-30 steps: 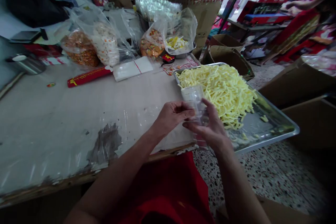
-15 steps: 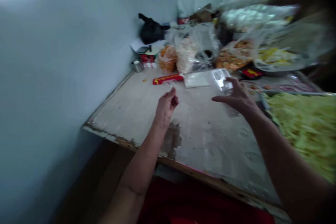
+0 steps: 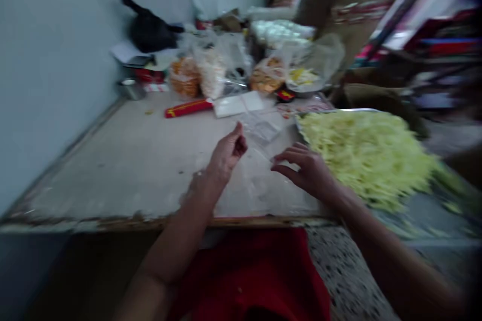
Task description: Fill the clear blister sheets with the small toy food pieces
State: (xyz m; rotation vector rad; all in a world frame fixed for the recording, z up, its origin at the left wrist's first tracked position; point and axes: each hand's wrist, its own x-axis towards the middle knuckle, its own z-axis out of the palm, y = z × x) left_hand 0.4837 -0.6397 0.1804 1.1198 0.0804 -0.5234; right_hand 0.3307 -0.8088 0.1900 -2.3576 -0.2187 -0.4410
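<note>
A thin clear plastic bag (image 3: 263, 130) stretches between my two hands just above the table. My left hand (image 3: 229, 153) is closed in a pinch on its left edge, thumb on top. At the bag's near right corner, the thumb and fingers of my right hand (image 3: 307, 168) come together on the film. Behind the bag lies a stack of flat white plastic bags (image 3: 238, 105), beside a long red packet (image 3: 188, 109) with yellow marks. Motion blur hides the bag's exact outline.
To the right, a metal tray (image 3: 297, 125) holds a heap of pale yellow-green shreds (image 3: 365, 150). Bags of orange pieces (image 3: 184, 77) and whitish food (image 3: 211, 72) stand at the back. A metal cup (image 3: 132, 89) and black bag (image 3: 150, 30) are by the wall.
The view has swung right. My right hand, spread wide around the clear plastic before, has come nearer and lower, its fingers closing on the bag's corner. My left hand keeps its pinch.
</note>
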